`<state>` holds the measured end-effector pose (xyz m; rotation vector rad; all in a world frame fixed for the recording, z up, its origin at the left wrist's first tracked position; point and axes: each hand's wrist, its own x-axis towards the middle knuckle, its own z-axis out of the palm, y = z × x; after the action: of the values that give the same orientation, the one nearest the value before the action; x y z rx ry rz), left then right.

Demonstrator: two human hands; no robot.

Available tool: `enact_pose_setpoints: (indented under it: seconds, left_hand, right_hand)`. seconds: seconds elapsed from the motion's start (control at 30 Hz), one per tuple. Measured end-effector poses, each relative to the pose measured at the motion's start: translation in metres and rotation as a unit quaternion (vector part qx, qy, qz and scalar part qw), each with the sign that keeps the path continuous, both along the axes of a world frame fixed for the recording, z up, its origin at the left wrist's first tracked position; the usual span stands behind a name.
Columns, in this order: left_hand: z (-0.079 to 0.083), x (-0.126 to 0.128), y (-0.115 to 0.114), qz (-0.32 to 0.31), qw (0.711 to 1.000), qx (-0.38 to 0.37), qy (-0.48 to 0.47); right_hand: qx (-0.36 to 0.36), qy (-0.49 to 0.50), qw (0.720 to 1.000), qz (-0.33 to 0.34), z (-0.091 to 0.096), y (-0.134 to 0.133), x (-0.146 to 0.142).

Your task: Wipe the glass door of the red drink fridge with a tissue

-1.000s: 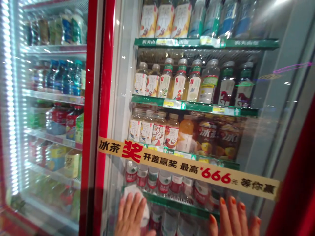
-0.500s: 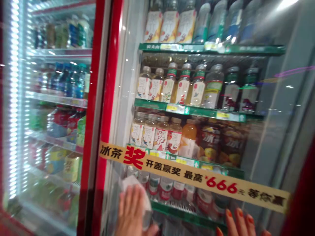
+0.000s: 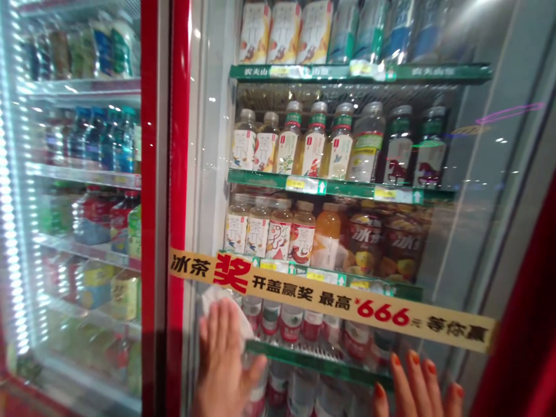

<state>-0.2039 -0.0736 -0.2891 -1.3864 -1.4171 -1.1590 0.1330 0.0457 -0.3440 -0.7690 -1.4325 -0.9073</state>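
I face the glass door (image 3: 460,243) of a drinks fridge. My left hand (image 3: 223,362) lies flat with fingers stretched out, pressing a white cloth (image 3: 215,298) against the glass low on the door's left side, just under a yellow sticker band (image 3: 330,298) with red and black print. My right hand (image 3: 412,388) rests flat on the glass at the lower right, fingers spread, nails painted orange. Behind the glass stand rows of bottled drinks (image 3: 304,142) on green shelves (image 3: 339,186).
A red door frame (image 3: 176,174) runs down left of the glass. Further left is a second lit fridge (image 3: 82,191) full of bottles. A red edge (image 3: 527,324) shows at the far right.
My left hand and the cloth have slid up the glass and a little left, reaching the sticker band. My right hand stays low on the glass.
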Motion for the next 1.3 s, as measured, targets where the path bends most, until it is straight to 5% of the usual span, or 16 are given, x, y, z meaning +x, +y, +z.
enact_pose_setpoints:
  seconds: [0.07,0.17,0.23,0.3,0.37,0.43,0.57,0.7,0.83,0.93,1.03,1.17,1.3]
  left_hand:
    - [0.033,-0.009,0.000,0.023,0.997,0.033,-0.062]
    - [0.067,0.023,0.006,0.022,0.999,0.018,-0.036]
    - [0.060,0.052,0.008,0.009,0.998,-0.005,0.056]
    - [0.037,0.063,0.005,0.000,0.990,-0.017,0.140]
    - [0.017,0.047,-0.001,0.009,0.989,-0.023,0.148]
    - [0.013,0.015,-0.004,0.030,0.997,-0.012,0.073]
    - [0.051,-0.015,0.004,0.040,0.993,0.052,-0.093]
    - [0.077,0.036,0.016,0.027,0.997,0.039,-0.058]
    - [0.055,0.082,0.019,0.002,0.996,0.028,0.084]
    - [0.022,0.080,0.017,-0.044,0.989,0.008,0.138]
    - [-0.009,0.063,0.014,-0.178,0.982,-0.046,0.039]
    - [-0.035,0.056,-0.007,-0.308,0.936,-0.095,-0.142]
    - [-0.038,0.079,-0.056,-0.384,0.825,-0.124,-0.396]
  right_hand:
    - [0.012,-0.008,1.000,-0.005,0.003,-0.003,0.000]
    - [0.016,-0.023,1.000,-0.008,0.008,-0.007,0.000]
    - [0.016,-0.032,0.999,-0.005,0.012,-0.010,0.000]
    - [0.016,-0.034,0.999,-0.003,0.015,-0.012,-0.001]
    - [0.015,-0.031,0.999,-0.002,0.017,-0.014,-0.003]
    - [0.010,-0.029,1.000,0.002,0.017,-0.015,-0.005]
    - [0.008,-0.013,1.000,0.008,0.015,-0.015,-0.006]
    - [0.023,-0.028,0.999,0.003,0.018,-0.015,-0.004]
    - [0.013,-0.060,0.998,-0.003,0.020,-0.019,-0.002]
    - [-0.017,-0.057,0.998,0.005,0.015,-0.019,-0.002]
    - [-0.082,0.000,0.994,0.067,0.011,-0.016,-0.002]
    - [-0.186,0.067,0.972,0.129,0.023,-0.028,-0.009]
    - [-0.304,0.133,0.920,0.210,0.034,-0.087,-0.034]
